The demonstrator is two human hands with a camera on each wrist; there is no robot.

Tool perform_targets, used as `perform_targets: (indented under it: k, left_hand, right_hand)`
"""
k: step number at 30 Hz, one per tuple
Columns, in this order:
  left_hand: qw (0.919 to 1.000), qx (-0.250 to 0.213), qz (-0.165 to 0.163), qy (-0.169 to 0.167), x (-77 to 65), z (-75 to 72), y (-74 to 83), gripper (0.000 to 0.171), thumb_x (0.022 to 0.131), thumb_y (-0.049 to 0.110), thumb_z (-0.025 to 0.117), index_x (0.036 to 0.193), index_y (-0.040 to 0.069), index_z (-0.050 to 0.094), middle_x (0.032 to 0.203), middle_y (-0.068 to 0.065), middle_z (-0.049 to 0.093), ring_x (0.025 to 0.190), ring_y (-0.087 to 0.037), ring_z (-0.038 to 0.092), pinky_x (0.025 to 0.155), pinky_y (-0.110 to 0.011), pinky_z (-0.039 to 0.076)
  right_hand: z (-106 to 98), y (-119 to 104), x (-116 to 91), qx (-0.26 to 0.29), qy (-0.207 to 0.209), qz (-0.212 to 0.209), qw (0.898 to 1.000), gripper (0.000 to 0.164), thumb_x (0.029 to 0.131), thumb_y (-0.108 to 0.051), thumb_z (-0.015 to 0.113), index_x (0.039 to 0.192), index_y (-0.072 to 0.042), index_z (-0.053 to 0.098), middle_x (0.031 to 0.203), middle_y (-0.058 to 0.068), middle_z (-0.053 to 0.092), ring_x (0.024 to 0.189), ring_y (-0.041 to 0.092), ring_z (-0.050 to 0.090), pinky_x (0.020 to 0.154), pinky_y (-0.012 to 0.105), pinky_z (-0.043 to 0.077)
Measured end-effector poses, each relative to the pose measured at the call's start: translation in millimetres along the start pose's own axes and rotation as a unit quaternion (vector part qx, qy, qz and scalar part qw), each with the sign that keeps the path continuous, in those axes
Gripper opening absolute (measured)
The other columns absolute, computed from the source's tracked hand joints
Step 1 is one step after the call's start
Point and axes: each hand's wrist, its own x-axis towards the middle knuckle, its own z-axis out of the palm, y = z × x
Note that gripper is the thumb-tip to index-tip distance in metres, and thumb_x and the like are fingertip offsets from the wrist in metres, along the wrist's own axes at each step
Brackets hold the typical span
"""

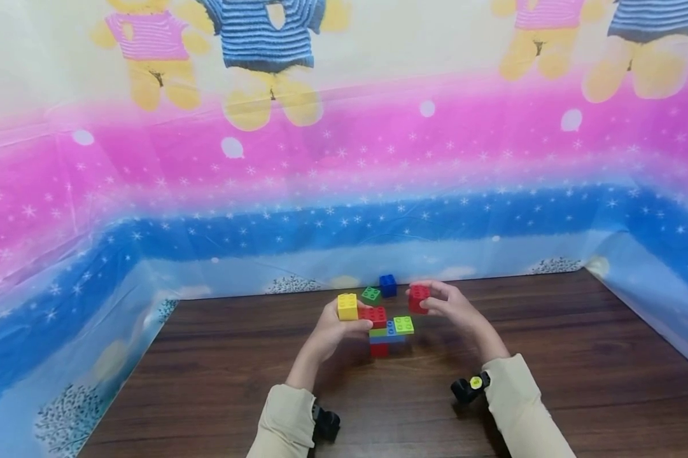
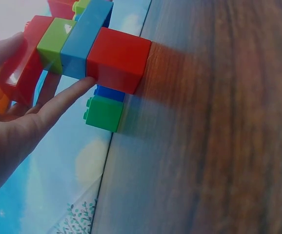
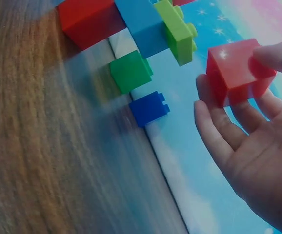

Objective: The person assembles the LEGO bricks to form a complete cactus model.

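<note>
A stepped stack of toy building blocks stands on the table, its lowest red block (image 1: 379,350) under a long blue block (image 1: 387,340). Lime blocks (image 1: 403,325) sit on the blue one, and a longer red block (image 1: 376,314) lies above at the left. Next to that is a yellow block (image 1: 347,306) at the fingers of my left hand (image 1: 328,332). The left hand grips the stack's left side, thumb in front, one fingertip near the lowest red block (image 2: 119,61). Right of the stack, my right hand (image 1: 454,308) pinches a separate red block (image 3: 238,70), raised above the tabletop.
Behind the stack, a green block (image 1: 371,294) and a dark blue block (image 1: 387,285) stand near the table's back edge. A printed cloth (image 1: 344,222) hangs behind and along both sides of the brown wooden table (image 1: 217,381). Black wrist cameras (image 1: 326,423) sit at both cuffs.
</note>
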Motion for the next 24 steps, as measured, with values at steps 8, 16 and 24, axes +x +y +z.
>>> perform_targets:
  k: [8, 16, 24]
  left_hand:
    - [1.0, -0.001, 0.0, 0.004, 0.3, -1.0, 1.4, 0.038, 0.084, 0.002, 0.071, 0.116, -0.004, 0.051, 0.112, -0.02, 0.062, 0.088, -0.016, 0.067, 0.09, -0.055, 0.054]
    - [0.9996, 0.008, -0.011, 0.023, -0.7, -1.6, 1.1, 0.04, 0.084, 0.005, 0.072, 0.118, -0.001, 0.051, 0.113, -0.018, 0.06, 0.093, -0.017, 0.065, 0.089, -0.047, 0.057]
    - [0.9997, 0.005, -0.009, 0.02, -0.9, -0.7, 1.2, 0.04, 0.084, 0.004, 0.071, 0.118, -0.002, 0.051, 0.112, -0.018, 0.06, 0.092, -0.016, 0.066, 0.093, -0.051, 0.055]
  right_hand:
    - [-1.9, -7.6, 1.0, -0.051, -0.044, 0.006, 0.998, 0.049, 0.094, -0.017, 0.059, 0.137, 0.004, 0.048, 0.133, 0.027, 0.058, 0.112, 0.017, 0.064, 0.091, 0.036, 0.055]
    - [0.0, -7.3, -0.1, -0.057, -0.07, 0.008, 0.996, 0.048, 0.094, -0.019, 0.06, 0.136, 0.0, 0.049, 0.133, 0.026, 0.058, 0.118, 0.027, 0.061, 0.096, 0.036, 0.053]
    - [3.8, -5.4, -0.9, -0.058, -0.075, 0.01, 0.995, 0.048, 0.094, -0.019, 0.06, 0.137, -0.001, 0.049, 0.134, 0.022, 0.058, 0.114, 0.014, 0.062, 0.096, 0.035, 0.053]
